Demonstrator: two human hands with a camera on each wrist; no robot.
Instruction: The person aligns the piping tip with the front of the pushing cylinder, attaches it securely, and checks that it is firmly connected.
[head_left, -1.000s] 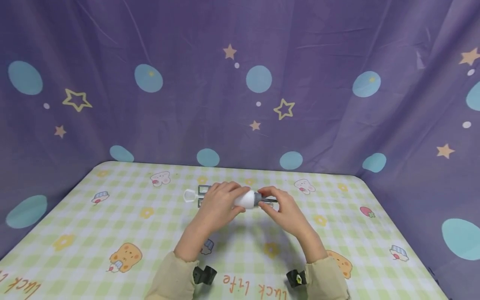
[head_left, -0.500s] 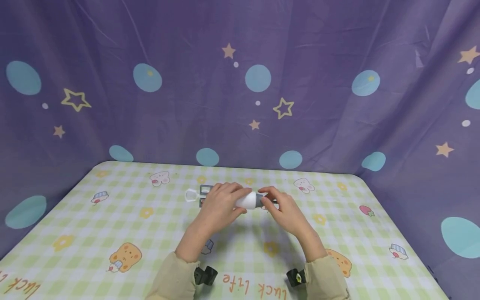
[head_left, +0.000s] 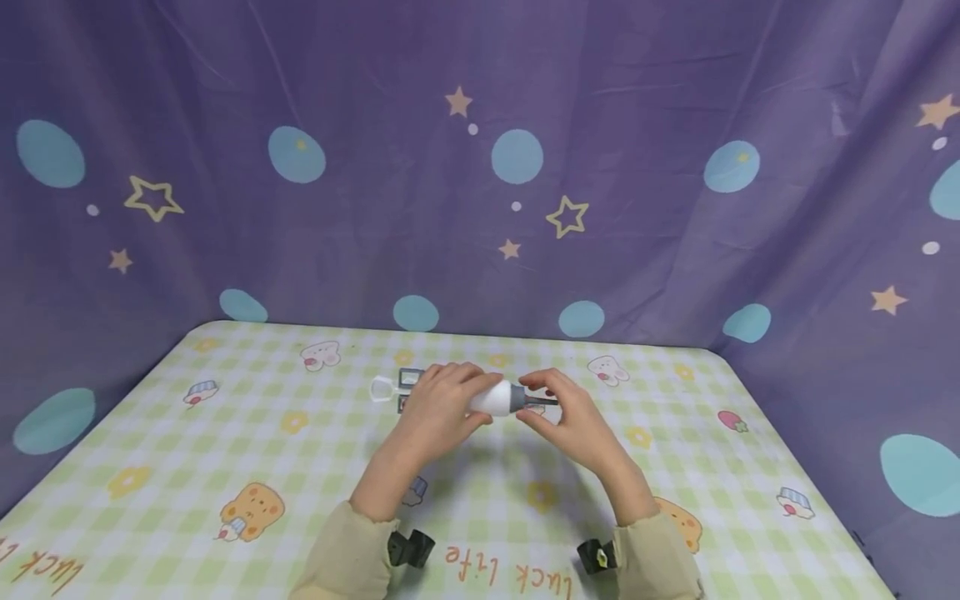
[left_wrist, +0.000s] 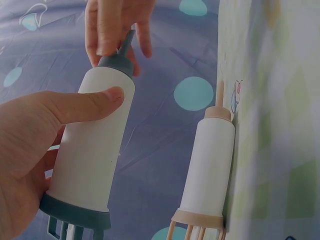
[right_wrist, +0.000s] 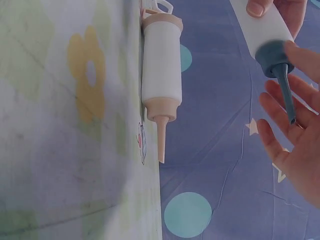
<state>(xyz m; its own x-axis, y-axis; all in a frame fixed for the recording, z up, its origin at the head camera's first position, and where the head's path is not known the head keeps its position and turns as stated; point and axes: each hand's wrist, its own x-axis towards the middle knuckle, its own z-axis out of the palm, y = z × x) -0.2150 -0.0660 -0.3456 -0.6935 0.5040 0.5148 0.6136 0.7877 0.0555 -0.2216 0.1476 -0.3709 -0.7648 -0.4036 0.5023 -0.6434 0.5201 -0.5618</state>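
My left hand (head_left: 438,408) grips the white barrel of a large syringe (head_left: 491,398), fingers wrapped round it and the thumb lying along its side. The syringe has a dark grey-teal collar and a slim tapering nozzle pointing right; its grey side loops and white pull ring (head_left: 381,388) stick out left of the hand. Around the collar and nozzle (right_wrist: 285,92) is my right hand (head_left: 566,417), fingers spread loosely, one fingertip at the collar's edge. A second syringe (left_wrist: 207,167), white with beige ends, lies on the table close to the held one.
A green-and-white checked cloth (head_left: 292,467) with printed cartoon figures covers the table. Behind and beside it hangs a purple curtain (head_left: 420,225) with stars and blue dots. Black straps (head_left: 410,550) sit on both wrists.
My right thumb, laid over the collar half a second ago, has drawn back below it, and the fingers have spread, so the nozzle shows again. The left hand has hardly moved.
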